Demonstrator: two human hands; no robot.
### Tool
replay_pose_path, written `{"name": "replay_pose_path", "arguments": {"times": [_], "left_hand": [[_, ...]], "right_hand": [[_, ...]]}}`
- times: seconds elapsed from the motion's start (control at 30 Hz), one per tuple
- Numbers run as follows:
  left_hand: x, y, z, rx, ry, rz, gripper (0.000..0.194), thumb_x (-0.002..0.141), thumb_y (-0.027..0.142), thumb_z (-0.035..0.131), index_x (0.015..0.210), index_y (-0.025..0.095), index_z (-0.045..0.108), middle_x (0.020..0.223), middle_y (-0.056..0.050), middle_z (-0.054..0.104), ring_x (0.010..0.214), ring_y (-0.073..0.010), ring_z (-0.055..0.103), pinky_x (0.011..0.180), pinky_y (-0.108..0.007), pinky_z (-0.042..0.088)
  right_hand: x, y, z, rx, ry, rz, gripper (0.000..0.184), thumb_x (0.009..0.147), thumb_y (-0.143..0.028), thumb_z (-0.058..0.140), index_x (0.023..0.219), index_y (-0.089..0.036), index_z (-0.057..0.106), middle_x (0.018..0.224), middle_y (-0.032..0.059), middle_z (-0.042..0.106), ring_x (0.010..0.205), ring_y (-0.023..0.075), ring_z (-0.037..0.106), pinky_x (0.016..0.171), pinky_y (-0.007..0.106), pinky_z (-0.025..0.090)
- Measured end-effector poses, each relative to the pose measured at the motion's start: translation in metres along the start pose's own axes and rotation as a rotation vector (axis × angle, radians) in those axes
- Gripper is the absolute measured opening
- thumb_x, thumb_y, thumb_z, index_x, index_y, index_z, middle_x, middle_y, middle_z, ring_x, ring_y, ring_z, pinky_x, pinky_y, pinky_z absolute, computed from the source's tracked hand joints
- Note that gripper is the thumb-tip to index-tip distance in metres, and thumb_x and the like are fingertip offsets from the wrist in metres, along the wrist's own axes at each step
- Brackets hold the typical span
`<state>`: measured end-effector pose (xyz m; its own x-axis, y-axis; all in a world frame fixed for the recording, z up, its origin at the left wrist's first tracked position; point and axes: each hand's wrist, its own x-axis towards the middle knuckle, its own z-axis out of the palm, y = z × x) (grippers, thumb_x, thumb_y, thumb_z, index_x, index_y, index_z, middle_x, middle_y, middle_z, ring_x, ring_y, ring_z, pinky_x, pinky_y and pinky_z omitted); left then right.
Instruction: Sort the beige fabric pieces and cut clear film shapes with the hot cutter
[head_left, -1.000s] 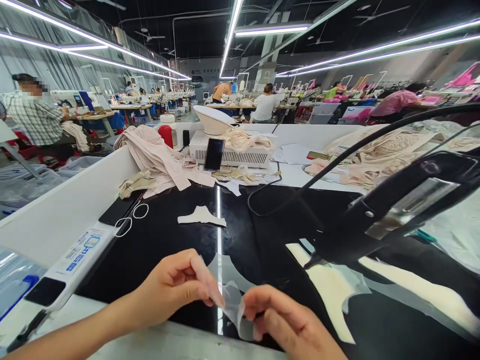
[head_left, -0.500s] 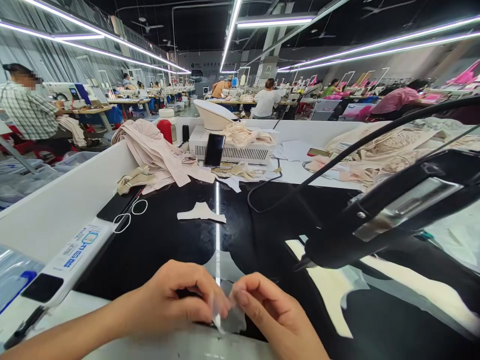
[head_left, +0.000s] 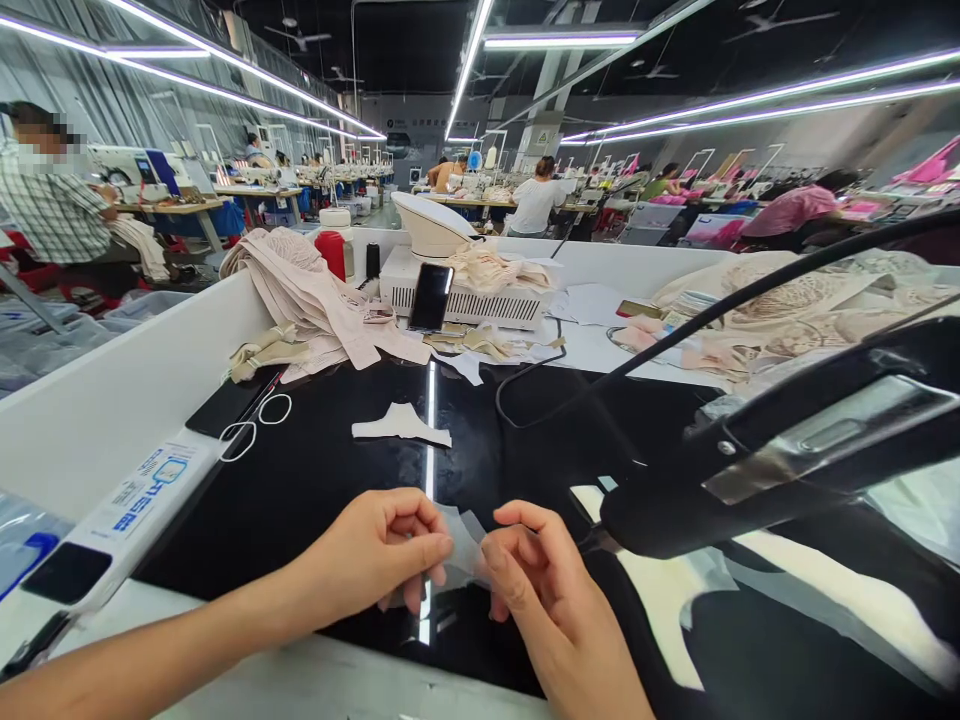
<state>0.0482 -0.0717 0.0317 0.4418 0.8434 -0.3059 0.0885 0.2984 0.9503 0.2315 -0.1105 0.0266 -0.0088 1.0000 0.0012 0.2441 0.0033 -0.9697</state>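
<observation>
Between my two hands is a thin translucent film piece (head_left: pixel 463 540), above the black work surface. My left hand (head_left: pixel 375 550) is closed in a pinch on the film's left side, the thumb against curled fingers. Across from it, my right hand (head_left: pixel 559 600) has its thumb and bent fingers at the film's right edge; the index finger arches away. The exact contact there is blurred. Farther forward a small white curved fabric piece (head_left: pixel 401 425) lies flat. To the right, a cream cut piece (head_left: pixel 664 600) with translucent film along its edge rests on the black surface.
A large black device (head_left: pixel 750 470) with a narrow tip and cable overhangs the right side. Beige fabric strips (head_left: pixel 307 295), a phone (head_left: pixel 431 297) and a vented white box (head_left: pixel 487 305) stand behind. A white carton (head_left: pixel 142 510) lies left. Co-workers sit at machines beyond.
My hands have moved slightly forward and apart. The translucent film, bunched low between my fingertips before, now shows spread between them. A small white strip under my left fingers is no longer visible.
</observation>
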Motion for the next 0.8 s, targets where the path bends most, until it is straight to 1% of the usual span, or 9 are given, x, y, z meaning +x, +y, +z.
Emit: {"name": "replay_pose_path", "arguments": {"times": [0.07, 0.13, 0.23, 0.27, 0.37, 0.43, 0.5, 0.63, 0.8], "left_hand": [[0.004, 0.0, -0.002, 0.053, 0.027, 0.017, 0.023, 0.084, 0.038, 0.065, 0.084, 0.016, 0.059, 0.071, 0.0, 0.066, 0.045, -0.0067, 0.052, 0.037, -0.014, 0.031], [0.006, 0.0, -0.003, 0.125, 0.046, 0.045, 0.021, 0.086, 0.037, 0.062, 0.085, 0.016, 0.06, 0.072, 0.001, 0.065, 0.048, -0.0074, 0.053, 0.04, -0.015, 0.033], [0.007, 0.001, -0.005, 0.274, 0.095, 0.116, 0.015, 0.088, 0.033, 0.058, 0.09, 0.019, 0.06, 0.073, 0.003, 0.063, 0.054, -0.0094, 0.056, 0.05, -0.018, 0.04], [0.008, 0.001, -0.006, 0.338, 0.122, 0.144, 0.013, 0.089, 0.032, 0.057, 0.093, 0.02, 0.06, 0.072, 0.004, 0.062, 0.056, -0.0102, 0.057, 0.053, -0.019, 0.042], [0.008, -0.002, -0.008, 0.584, 0.216, 0.237, 0.008, 0.091, 0.03, 0.055, 0.096, 0.023, 0.056, 0.072, 0.006, 0.062, 0.06, -0.0121, 0.057, 0.058, -0.021, 0.04], [0.009, -0.005, -0.009, 0.77, 0.268, 0.312, 0.005, 0.093, 0.029, 0.054, 0.093, 0.023, 0.054, 0.074, 0.005, 0.063, 0.062, -0.0132, 0.057, 0.06, -0.023, 0.036], [0.01, -0.009, -0.01, 0.945, 0.294, 0.39, 0.01, 0.096, 0.029, 0.052, 0.088, 0.022, 0.054, 0.074, 0.003, 0.062, 0.063, -0.0145, 0.058, 0.06, -0.024, 0.034], [0.011, -0.013, -0.011, 1.196, 0.269, 0.498, 0.02, 0.1, 0.028, 0.049, 0.083, 0.02, 0.056, 0.076, 0.0, 0.063, 0.067, -0.0161, 0.059, 0.06, -0.026, 0.031], [0.011, -0.014, -0.011, 1.323, 0.2, 0.447, 0.023, 0.102, 0.028, 0.046, 0.085, 0.018, 0.059, 0.08, -0.002, 0.063, 0.071, -0.0165, 0.059, 0.061, -0.027, 0.032]], "right_hand": [[0.001, 0.007, -0.003, -0.111, 0.015, -0.049, 0.032, 0.094, -0.055, 0.055, 0.102, -0.024, 0.057, 0.076, -0.0017, 0.059, 0.06, 0.0133, 0.053, 0.056, 0.022, 0.045], [0.003, 0.014, -0.006, -0.237, -0.007, -0.158, 0.025, 0.096, -0.048, 0.054, 0.098, -0.025, 0.062, 0.08, 0.0002, 0.061, 0.063, 0.014, 0.055, 0.055, 0.022, 0.045], [0.009, 0.023, -0.008, -0.355, -0.026, -0.38, 0.021, 0.101, -0.038, 0.049, 0.1, -0.025, 0.066, 0.091, 0.0039, 0.065, 0.078, 0.0173, 0.062, 0.068, 0.024, 0.05], [0.011, 0.025, -0.008, -0.386, -0.018, -0.428, 0.021, 0.102, -0.035, 0.047, 0.102, -0.025, 0.066, 0.094, 0.0046, 0.065, 0.082, 0.0181, 0.063, 0.071, 0.025, 0.051], [0.013, 0.03, -0.006, -0.542, 0.02, -0.498, 0.022, 0.104, -0.031, 0.044, 0.109, -0.025, 0.065, 0.097, 0.0045, 0.065, 0.086, 0.018, 0.063, 0.075, 0.027, 0.052], [0.014, 0.032, -0.005, -0.689, 0.042, -0.549, 0.024, 0.105, -0.03, 0.043, 0.112, -0.024, 0.065, 0.096, 0.0043, 0.065, 0.086, 0.0179, 0.062, 0.074, 0.027, 0.051], [0.013, 0.033, -0.004, -0.805, 0.053, -0.588, 0.026, 0.105, -0.029, 0.041, 0.113, -0.023, 0.065, 0.095, 0.0048, 0.065, 0.083, 0.0176, 0.06, 0.07, 0.028, 0.05], [0.013, 0.033, -0.003, -0.918, 0.041, -0.63, 0.03, 0.106, -0.023, 0.038, 0.111, -0.02, 0.067, 0.091, 0.0048, 0.065, 0.077, 0.0165, 0.057, 0.066, 0.028, 0.047], [0.014, 0.037, -0.001, -1.007, 0.028, -0.688, 0.028, 0.105, -0.018, 0.038, 0.112, -0.018, 0.066, 0.089, 0.0054, 0.063, 0.076, 0.0181, 0.054, 0.068, 0.03, 0.043]]}}
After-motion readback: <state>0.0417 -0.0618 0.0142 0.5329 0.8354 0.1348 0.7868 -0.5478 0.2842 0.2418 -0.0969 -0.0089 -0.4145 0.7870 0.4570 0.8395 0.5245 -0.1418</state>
